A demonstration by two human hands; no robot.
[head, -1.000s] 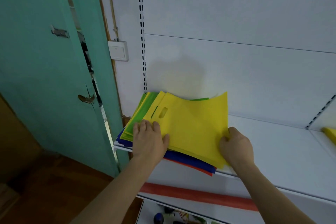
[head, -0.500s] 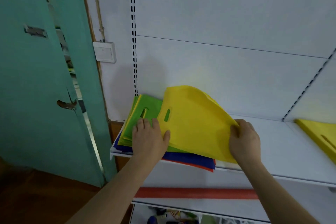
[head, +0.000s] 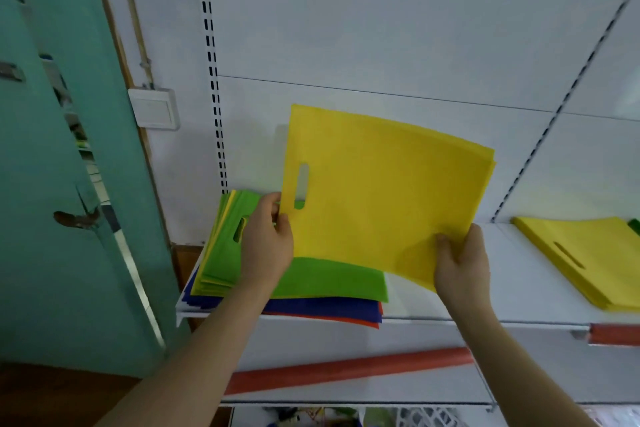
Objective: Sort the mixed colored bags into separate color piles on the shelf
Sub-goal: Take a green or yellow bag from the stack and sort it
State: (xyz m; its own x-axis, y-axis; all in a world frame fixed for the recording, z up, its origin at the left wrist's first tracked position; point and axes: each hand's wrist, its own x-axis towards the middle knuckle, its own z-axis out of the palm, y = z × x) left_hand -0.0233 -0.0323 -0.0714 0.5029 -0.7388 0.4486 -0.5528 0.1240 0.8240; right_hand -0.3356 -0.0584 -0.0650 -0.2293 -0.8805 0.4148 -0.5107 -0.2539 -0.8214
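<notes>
A yellow bag (head: pixel 381 191) with a slot handle is lifted off the mixed stack and held up in front of the shelf's back panel. My left hand (head: pixel 268 243) pinches its lower left corner near the handle. My right hand (head: pixel 462 263) grips its lower right corner. Under it lies the mixed stack (head: pixel 322 284), with a green bag on top and blue and red bags below, at the left end of the white shelf (head: pixel 450 302). A pile of yellow bags (head: pixel 588 260) lies on the shelf at the far right.
A teal door (head: pixel 62 184) stands to the left of the shelf unit. A light switch (head: pixel 154 109) is on the wall beside it. An orange-red tube (head: pixel 346 369) lies along the lower shelf. A green edge (head: pixel 634 225) shows at the far right.
The yellow bag has come up off the stack and now hangs upright between both hands. My left hand left the stack and took the bag's corner. The green bag beneath is uncovered.
</notes>
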